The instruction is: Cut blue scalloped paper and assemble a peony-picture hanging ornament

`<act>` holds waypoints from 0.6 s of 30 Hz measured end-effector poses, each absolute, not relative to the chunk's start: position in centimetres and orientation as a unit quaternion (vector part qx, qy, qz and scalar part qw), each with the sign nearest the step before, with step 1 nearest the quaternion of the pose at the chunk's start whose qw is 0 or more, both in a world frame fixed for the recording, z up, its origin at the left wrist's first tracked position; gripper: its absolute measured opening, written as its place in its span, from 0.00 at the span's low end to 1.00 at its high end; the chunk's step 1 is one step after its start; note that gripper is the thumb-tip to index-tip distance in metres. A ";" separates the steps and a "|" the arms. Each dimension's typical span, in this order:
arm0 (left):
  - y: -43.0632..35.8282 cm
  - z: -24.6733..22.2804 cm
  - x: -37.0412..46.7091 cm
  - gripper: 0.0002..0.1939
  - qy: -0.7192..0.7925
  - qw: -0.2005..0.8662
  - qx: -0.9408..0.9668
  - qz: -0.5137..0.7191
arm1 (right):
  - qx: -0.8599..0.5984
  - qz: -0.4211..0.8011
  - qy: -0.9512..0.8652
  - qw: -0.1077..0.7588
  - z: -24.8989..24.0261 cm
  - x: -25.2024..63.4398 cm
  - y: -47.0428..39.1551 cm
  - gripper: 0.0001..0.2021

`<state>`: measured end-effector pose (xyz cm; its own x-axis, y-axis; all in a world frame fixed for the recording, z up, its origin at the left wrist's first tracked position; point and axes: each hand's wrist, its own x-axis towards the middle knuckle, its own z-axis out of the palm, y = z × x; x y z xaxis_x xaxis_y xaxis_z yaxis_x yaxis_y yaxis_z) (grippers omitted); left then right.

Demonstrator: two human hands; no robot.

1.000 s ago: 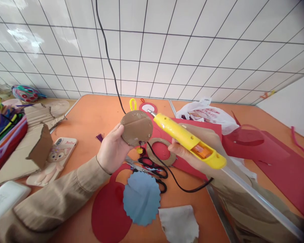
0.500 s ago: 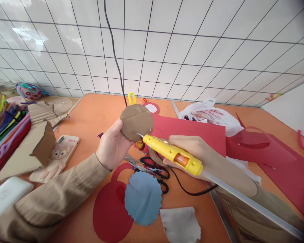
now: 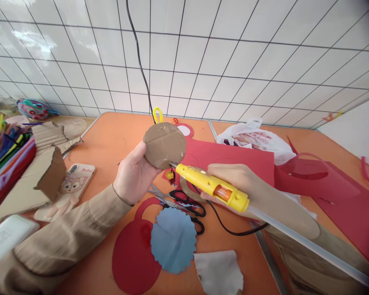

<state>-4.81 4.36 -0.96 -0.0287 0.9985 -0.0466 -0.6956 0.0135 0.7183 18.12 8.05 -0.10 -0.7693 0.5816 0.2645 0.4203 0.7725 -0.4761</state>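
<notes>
A round brown cardboard disc (image 3: 165, 145) with a yellow loop at its top is pinched at its lower left by my left hand (image 3: 133, 172). My right hand (image 3: 230, 180) is closed around a yellow glue gun (image 3: 210, 185), a long clear glue stick coming out of its back. The gun's metal tip meets the disc's lower right edge. Below the hands lie black-handled scissors (image 3: 184, 201), a blue scalloped circle (image 3: 174, 241), a red round piece (image 3: 135, 256) and a greyish-white scrap (image 3: 219, 270).
Red paper (image 3: 233, 162) and a white plastic bag (image 3: 258, 139) lie behind and right. On the left are cut cardboard (image 3: 27, 180), a phone (image 3: 76, 178), colourful pipe cleaners (image 3: 6, 172) and a white power bank (image 3: 10, 241). A black cord hangs before the tiled wall.
The disc and my left hand have shifted slightly left and up. The gun's tip has moved a little right, from the disc's lower face to its lower right edge.
</notes>
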 end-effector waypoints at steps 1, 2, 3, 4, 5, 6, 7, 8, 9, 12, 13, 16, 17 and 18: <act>4.3 -0.9 -4.8 0.20 0.296 0.647 0.256 0.654 | -0.271 0.194 -0.923 0.195 -0.1 18.2 8.1 0.16; 4.3 -0.9 -4.8 0.20 0.297 0.646 0.258 0.655 | -0.264 0.192 -0.928 0.181 -0.1 18.2 8.1 0.15; 4.3 -0.8 -4.8 0.20 0.297 0.645 0.260 0.654 | -0.253 0.194 -0.932 0.169 -0.1 18.2 8.1 0.14; 4.3 -0.8 -4.8 0.20 0.298 0.645 0.263 0.652 | -0.249 0.199 -0.932 0.171 -0.1 18.1 8.1 0.14; 4.2 -0.9 -4.8 0.20 0.299 0.646 0.265 0.651 | -0.245 0.206 -0.931 0.174 -0.1 18.0 8.1 0.14; 4.2 -0.9 -4.8 0.20 0.298 0.646 0.267 0.650 | -0.244 0.212 -0.929 0.178 -0.1 17.9 8.1 0.15; 4.2 -0.9 -4.7 0.20 0.297 0.646 0.270 0.649 | -0.245 0.215 -0.928 0.182 -0.1 17.8 8.1 0.15; 4.1 -1.0 -4.7 0.21 0.295 0.647 0.272 0.648 | -0.246 0.215 -0.927 0.183 -0.2 17.7 8.1 0.16; 4.1 -1.0 -4.7 0.21 0.292 0.648 0.274 0.648 | -0.248 0.213 -0.927 0.184 -0.2 17.6 8.1 0.16; 4.1 -0.9 -4.6 0.22 0.292 0.650 0.271 0.647 | -0.245 0.230 -0.925 0.180 -0.4 17.6 8.1 0.15; 4.1 -0.8 -4.6 0.22 0.295 0.650 0.266 0.647 | -0.246 0.241 -0.922 0.176 -0.5 17.6 8.1 0.15; 4.1 -0.7 -4.5 0.23 0.295 0.653 0.259 0.648 | -0.271 0.259 -0.913 0.162 -0.7 17.9 8.1 0.14; 4.1 -0.7 -4.5 0.23 0.292 0.654 0.259 0.648 | -0.280 0.257 -0.911 0.160 -0.7 17.9 8.1 0.14; 4.1 -0.7 -4.6 0.23 0.290 0.654 0.260 0.649 | -0.283 0.255 -0.911 0.161 -0.6 17.9 8.1 0.14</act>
